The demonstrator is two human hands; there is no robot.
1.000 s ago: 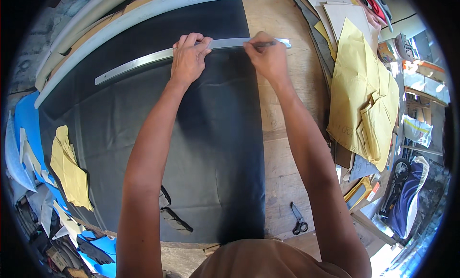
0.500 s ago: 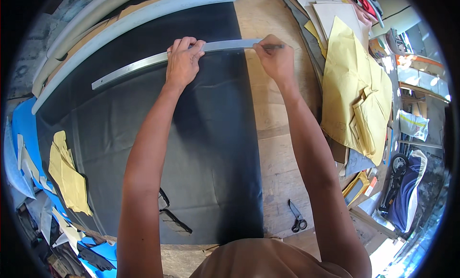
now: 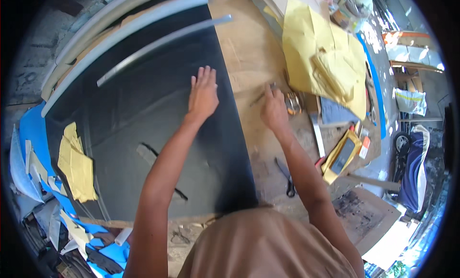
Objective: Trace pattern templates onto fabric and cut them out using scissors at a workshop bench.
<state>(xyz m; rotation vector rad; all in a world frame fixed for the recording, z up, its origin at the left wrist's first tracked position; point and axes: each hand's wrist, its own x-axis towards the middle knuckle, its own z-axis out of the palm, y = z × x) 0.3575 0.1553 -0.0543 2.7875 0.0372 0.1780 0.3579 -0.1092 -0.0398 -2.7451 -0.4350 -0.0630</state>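
The left hand [image 3: 204,96] is spread flat, palm down, over the black sheet [image 3: 134,113], just inside its right edge; contact is unclear. The metal ruler [image 3: 163,43] lies at its eleven o'clock, far end past that edge. The right hand [image 3: 274,108] pinches a thin dark tool [image 3: 257,100] over the wooden table [image 3: 244,62], whose lane runs between sheet and yellow paper [image 3: 326,57]. From the right hand: scissors [image 3: 290,188] at six, a yellow holder [image 3: 330,174] bearing a dark rectangle [image 3: 343,156] at four, a white bag [image 3: 411,102], contents hidden, at three.
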